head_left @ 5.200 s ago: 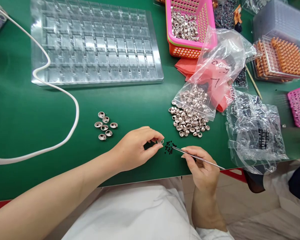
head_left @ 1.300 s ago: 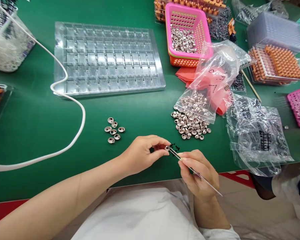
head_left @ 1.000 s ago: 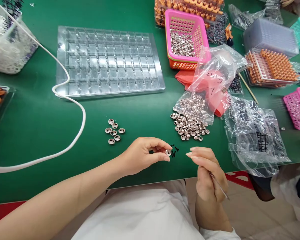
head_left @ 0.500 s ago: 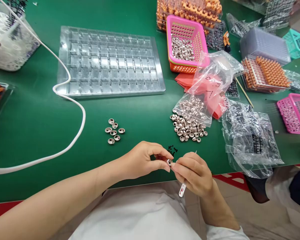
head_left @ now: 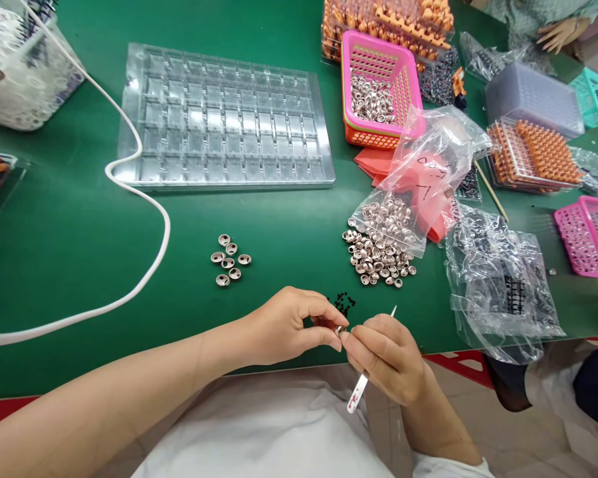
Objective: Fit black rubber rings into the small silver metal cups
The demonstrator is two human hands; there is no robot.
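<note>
Between thumb and fingertips, my left hand (head_left: 299,325) pinches a small round metal cap (head_left: 339,330). My right hand (head_left: 389,355) meets it there, its thumb and forefinger at the cap's edge. Tucked through that same right hand is a pair of white tweezers (head_left: 357,393), the pointed tip sticking out above the knuckles and the flat end below. Just beyond the fingertips lie tiny black pieces (head_left: 345,302). Several similar metal caps (head_left: 228,263) lie apart to the left, and a large heap of caps (head_left: 379,255) spills from a clear bag on the right.
A clear compartment tray (head_left: 224,123) lies at the back, with a white cable (head_left: 165,232) curving over its left edge. Right of it are a pink basket (head_left: 349,73) of metal parts, plastic bags (head_left: 503,285), and orange parts (head_left: 548,156). Another person's hand (head_left: 561,33) shows far right.
The cap between my fingers has turned from face-on to more edge-on. The tweezers have shifted in my right hand, more of both ends showing. Another person's hand has appeared at top right.
</note>
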